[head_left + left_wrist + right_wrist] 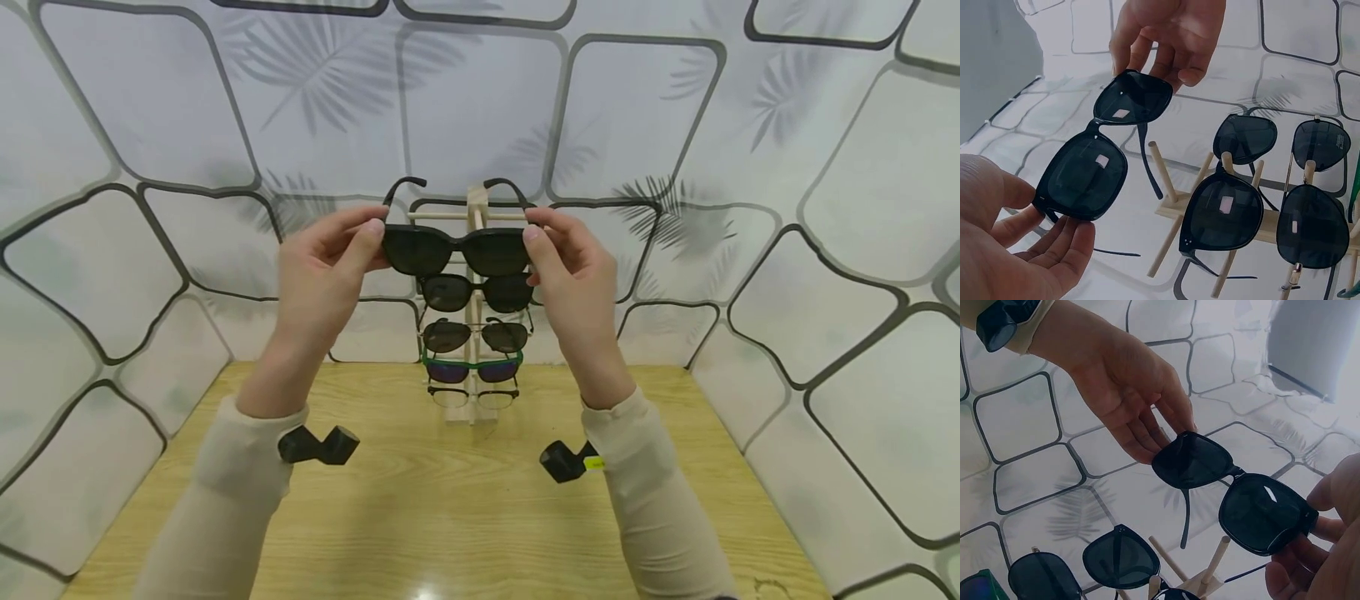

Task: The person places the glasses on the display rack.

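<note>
Both hands hold one pair of black sunglasses by its outer corners, above the top of a wooden display rack. My left hand pinches the left corner between thumb and fingers. At the opposite corner my right hand does the same. Both temples of the sunglasses are unfolded and point away toward the wall. In the left wrist view the held sunglasses stand apart from the rack's upper pegs. The right wrist view shows the lenses facing outward.
Below on the rack hang another black pair, aviator sunglasses, a green-framed pair and clear-lens glasses. The rack stands on a wood-grain table. Patterned walls enclose the back and sides.
</note>
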`<act>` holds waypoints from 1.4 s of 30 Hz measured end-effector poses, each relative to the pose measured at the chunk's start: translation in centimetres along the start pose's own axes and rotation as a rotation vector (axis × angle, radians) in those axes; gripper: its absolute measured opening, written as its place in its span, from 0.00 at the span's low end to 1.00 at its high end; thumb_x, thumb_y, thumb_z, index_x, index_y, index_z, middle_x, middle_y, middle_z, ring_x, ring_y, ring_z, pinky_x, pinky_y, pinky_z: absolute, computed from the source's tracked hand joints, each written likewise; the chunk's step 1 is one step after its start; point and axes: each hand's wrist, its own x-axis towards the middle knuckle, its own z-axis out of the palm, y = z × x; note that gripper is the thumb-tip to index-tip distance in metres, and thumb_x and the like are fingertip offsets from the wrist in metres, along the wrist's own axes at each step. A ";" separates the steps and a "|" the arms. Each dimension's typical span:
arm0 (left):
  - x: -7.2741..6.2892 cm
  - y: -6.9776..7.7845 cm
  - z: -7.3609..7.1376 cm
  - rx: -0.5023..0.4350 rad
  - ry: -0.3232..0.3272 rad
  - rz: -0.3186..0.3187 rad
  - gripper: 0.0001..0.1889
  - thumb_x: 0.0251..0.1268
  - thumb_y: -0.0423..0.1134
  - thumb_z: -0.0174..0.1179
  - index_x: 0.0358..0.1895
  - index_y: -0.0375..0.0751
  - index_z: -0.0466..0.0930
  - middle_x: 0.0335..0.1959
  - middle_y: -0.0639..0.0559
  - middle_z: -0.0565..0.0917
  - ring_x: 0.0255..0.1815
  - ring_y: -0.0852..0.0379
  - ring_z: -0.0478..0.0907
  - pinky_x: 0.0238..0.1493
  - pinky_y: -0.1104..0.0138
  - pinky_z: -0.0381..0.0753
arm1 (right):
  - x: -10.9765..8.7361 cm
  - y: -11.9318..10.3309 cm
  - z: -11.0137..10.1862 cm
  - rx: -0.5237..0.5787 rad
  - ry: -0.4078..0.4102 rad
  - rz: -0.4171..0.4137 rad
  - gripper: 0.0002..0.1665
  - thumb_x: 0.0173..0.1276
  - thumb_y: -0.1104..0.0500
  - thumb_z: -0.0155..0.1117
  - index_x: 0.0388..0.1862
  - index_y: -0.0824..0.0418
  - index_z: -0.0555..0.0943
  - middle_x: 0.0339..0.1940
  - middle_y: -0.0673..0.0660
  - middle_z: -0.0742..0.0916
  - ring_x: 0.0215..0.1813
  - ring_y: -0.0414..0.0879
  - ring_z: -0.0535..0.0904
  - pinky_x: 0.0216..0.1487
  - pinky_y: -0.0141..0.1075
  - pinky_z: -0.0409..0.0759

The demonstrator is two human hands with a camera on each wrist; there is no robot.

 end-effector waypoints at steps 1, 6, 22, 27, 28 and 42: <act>0.1 0.0 0.2 0.003 -0.004 0.002 0.13 0.76 0.30 0.63 0.58 0.30 0.87 0.40 0.60 0.90 0.34 0.64 0.89 0.46 0.72 0.89 | 0.1 0.0 -0.2 0.000 0.007 0.002 0.16 0.80 0.59 0.63 0.62 0.61 0.85 0.37 0.45 0.85 0.35 0.43 0.77 0.37 0.33 0.82; 0.5 0.0 1.1 0.014 -0.028 0.001 0.14 0.77 0.31 0.62 0.59 0.31 0.86 0.38 0.62 0.89 0.33 0.65 0.89 0.46 0.71 0.89 | 0.6 0.3 -0.9 -0.012 0.046 0.011 0.16 0.80 0.58 0.64 0.61 0.61 0.86 0.36 0.46 0.86 0.33 0.41 0.77 0.35 0.33 0.82; 1.7 -0.7 2.4 0.079 -0.054 -0.007 0.15 0.78 0.35 0.62 0.59 0.31 0.87 0.43 0.39 0.91 0.30 0.67 0.87 0.42 0.72 0.89 | 2.2 1.6 -1.8 -0.021 0.047 0.028 0.17 0.81 0.57 0.62 0.61 0.63 0.85 0.34 0.41 0.87 0.35 0.41 0.81 0.33 0.32 0.82; 2.1 -1.2 2.5 0.095 -0.058 -0.020 0.15 0.79 0.37 0.61 0.60 0.33 0.87 0.43 0.37 0.90 0.29 0.66 0.86 0.40 0.72 0.88 | 2.6 1.9 -1.9 -0.025 0.035 0.038 0.18 0.81 0.57 0.62 0.62 0.63 0.85 0.35 0.41 0.88 0.36 0.41 0.82 0.32 0.31 0.81; 2.1 -1.3 2.5 0.099 -0.058 -0.025 0.15 0.79 0.37 0.61 0.60 0.34 0.87 0.43 0.37 0.90 0.29 0.65 0.86 0.40 0.72 0.88 | 2.7 2.0 -1.9 -0.029 0.033 0.039 0.18 0.81 0.56 0.62 0.62 0.63 0.85 0.35 0.41 0.88 0.36 0.41 0.82 0.32 0.31 0.81; 2.8 -2.1 2.7 0.107 -0.066 -0.085 0.17 0.80 0.38 0.60 0.61 0.31 0.85 0.46 0.35 0.90 0.31 0.67 0.86 0.41 0.75 0.87 | 3.5 3.0 -1.7 -0.042 0.030 0.075 0.17 0.81 0.57 0.62 0.61 0.64 0.85 0.34 0.42 0.88 0.33 0.39 0.83 0.29 0.28 0.80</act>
